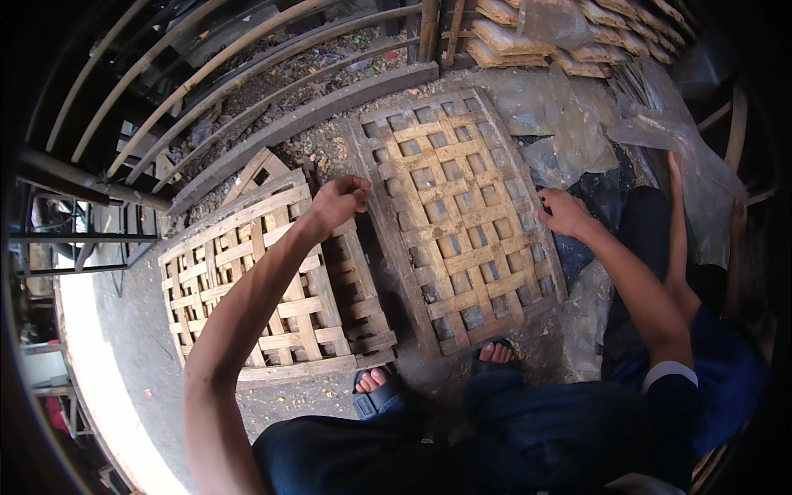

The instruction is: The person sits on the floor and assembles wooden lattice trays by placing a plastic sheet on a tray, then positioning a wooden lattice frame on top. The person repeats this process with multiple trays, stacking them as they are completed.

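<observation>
- The slatted rack [456, 224] lies flat on the floor [318, 402] in the middle of the frame, its long sides running up and down; set straight ahead of the person, it seems placed so both sides can be reached.
- The left hand [337, 205] is just beside the rack's left side, fingers curled together toward the thumb; whether they pinch anything, I cannot tell.
- The right hand [566, 213] is at the rack's right side, fingers bent, tips at the edge; whether they grip or only touch it, I cannot tell.
- Hands on opposite sides would probably keep the load even.
- At left centre more racks [307, 308] lie overlapped, perhaps stacked to save floor space.
- The sandals [377, 402] stand near the rack's lower end, likely clear of the slats for a steady stance.
- At right a co-worker's arm [678, 223] reaches up to a clear plastic sheet [701, 153].
- At upper right, pale slabs [510, 39] are piled in layers, apparently to keep them tidy.
</observation>
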The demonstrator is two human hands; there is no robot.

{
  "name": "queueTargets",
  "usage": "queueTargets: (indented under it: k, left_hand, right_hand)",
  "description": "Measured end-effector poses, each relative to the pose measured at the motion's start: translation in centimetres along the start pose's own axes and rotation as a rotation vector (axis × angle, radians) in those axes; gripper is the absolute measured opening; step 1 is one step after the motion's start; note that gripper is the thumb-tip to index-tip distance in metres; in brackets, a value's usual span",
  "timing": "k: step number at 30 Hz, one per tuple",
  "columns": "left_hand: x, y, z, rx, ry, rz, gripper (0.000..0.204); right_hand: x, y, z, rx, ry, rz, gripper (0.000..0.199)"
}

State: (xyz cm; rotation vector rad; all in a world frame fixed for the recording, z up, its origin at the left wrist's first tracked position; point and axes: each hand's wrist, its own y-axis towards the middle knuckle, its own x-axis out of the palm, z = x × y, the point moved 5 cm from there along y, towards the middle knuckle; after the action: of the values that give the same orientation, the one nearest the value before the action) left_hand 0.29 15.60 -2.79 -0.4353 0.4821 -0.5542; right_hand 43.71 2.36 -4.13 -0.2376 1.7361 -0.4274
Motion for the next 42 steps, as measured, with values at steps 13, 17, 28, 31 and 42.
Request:
queueTargets:
  k: [13, 17, 28, 31, 42]
  left_hand:
    - [-0.4, -4.0, -0.7, 0.624, 1.069, -0.011, 0.016]
    - [-0.4, -4.3, -3.8, 0.635, 1.191, -0.063, 0.015]
    - [1.4, -4.7, -4.6, 0.573, 1.192, -0.074, 0.026]
    - [1.3, -5.6, -4.7, 0.671, 1.141, 0.01, 0.026]
    - [1.5, -5.7, -2.2, 0.512, 1.246, -0.115, 0.026]
  right_hand:
    - [-1.2, 0.4, -0.9, -0.094, -0.168, -0.144, 0.041]
    - [-3.6, 0.6, -2.7, -0.154, -0.186, -0.182, 0.034]
    - [-19.9, 4.1, -9.7, -0.349, -0.382, 0.127, 0.035]
    - [-18.9, 4.6, -10.7, -0.338, -0.408, 0.115, 0.03]
    - [-0.1, 1.9, -14.7, -0.639, -0.377, -0.222, 0.028]
